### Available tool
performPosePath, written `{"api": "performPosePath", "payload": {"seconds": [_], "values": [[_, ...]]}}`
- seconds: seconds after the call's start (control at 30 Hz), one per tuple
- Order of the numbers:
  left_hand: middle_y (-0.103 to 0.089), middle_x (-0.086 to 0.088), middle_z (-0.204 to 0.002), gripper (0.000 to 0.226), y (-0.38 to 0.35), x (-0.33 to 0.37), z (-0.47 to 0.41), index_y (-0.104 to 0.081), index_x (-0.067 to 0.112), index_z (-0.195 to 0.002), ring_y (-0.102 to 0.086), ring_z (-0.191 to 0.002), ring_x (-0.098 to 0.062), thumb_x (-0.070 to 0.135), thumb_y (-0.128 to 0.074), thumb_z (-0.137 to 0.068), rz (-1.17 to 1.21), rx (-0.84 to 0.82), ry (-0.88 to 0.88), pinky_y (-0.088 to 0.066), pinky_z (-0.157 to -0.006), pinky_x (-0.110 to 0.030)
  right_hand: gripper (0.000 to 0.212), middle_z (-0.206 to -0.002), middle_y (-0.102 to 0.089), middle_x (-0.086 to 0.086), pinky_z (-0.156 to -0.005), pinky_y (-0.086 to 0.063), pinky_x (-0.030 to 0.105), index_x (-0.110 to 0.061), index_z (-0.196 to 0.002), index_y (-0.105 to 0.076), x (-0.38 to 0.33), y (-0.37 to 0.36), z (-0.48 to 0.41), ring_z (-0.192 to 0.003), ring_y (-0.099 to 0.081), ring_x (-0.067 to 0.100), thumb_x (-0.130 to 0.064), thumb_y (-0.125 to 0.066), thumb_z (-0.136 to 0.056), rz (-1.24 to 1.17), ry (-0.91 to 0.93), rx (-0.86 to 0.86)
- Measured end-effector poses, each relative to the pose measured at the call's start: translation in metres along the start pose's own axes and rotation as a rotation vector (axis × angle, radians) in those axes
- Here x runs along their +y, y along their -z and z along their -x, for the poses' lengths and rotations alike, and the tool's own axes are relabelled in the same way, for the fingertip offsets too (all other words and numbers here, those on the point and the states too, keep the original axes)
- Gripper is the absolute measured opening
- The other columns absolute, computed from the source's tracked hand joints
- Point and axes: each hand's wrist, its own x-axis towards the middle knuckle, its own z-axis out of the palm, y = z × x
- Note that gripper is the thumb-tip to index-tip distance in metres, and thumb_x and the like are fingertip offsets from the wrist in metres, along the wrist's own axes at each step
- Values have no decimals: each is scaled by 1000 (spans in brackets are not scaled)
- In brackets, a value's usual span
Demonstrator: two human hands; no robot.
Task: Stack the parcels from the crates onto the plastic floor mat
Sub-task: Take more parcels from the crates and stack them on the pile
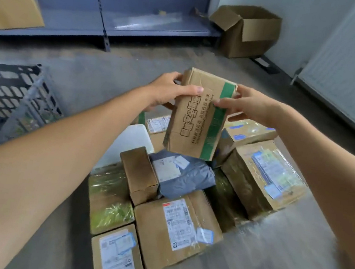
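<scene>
I hold a brown cardboard parcel (196, 116) with a green stripe and black printed characters in the air, tilted, above a pile of parcels. My left hand (166, 90) grips its upper left edge and my right hand (245, 103) pinches its upper right edge. Under it lie several taped cardboard parcels (174, 227), a grey plastic mailer bag (189, 176) and a small brown box (139, 174), all on a green-patterned plastic floor mat (108, 195). An empty black plastic crate (13, 96) stands at the left.
A grey metal shelf (109, 29) runs along the back wall, with a cardboard box (11, 6) on its left end. An open empty carton (249, 31) stands in the back right corner. Bare concrete floor (113, 70) lies between shelf and pile.
</scene>
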Motion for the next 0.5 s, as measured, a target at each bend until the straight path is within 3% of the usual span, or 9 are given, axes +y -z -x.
{"api": "performPosePath", "payload": {"seconds": [0.1, 0.2, 0.27, 0.4, 0.5], "values": [[-75, 2, -99, 53, -21, -4, -1, -58, 20, -123, -73, -86, -9, 49, -74, -82, -12, -94, 8, -60, -67, -29, 98, -132, -51, -5, -103, -46, 40, -28, -153, -26, 10, 8, 10, -118, -55, 17, -50, -78, -73, 55, -18, 52], [-75, 3, -101, 53, -39, -4, -3, -60, 24, -125, -73, -87, -9, 46, -78, -80, -76, -186, -5, -62, -75, -34, 108, -139, -51, -2, -108, -42, 43, -32, -151, -31, 14, 15, 14, -120, -55, 18, -69, -76, -60, 132, -19, 23], [-76, 3, -101, 53, -51, -1, -6, -63, 27, -123, -74, -90, -13, 46, -81, -76, -108, -245, -3, -60, -79, -37, 102, -133, -58, -2, -108, -42, 43, -32, -146, -40, 12, 15, 13, -117, -59, 15, -74, -73, -59, 137, 0, 0], [-76, 2, -97, 46, -73, 11, -10, -68, 22, -108, -73, -90, -15, 39, -87, -70, -206, -325, -47, -56, -73, -32, 60, -118, -66, -1, -88, -53, 30, -28, -136, -53, 2, 12, 16, -101, -66, 12, -52, -70, -83, 245, 15, -64], [-75, 6, -96, 54, -81, 17, -10, -67, 22, -109, -72, -88, -9, 45, -88, -66, -295, -343, -62, -58, -79, -31, 53, -110, -69, -1, -83, -57, 27, -30, -131, -56, 3, 15, 22, -93, -69, 10, -47, -72, -84, 372, -11, -142]]}}
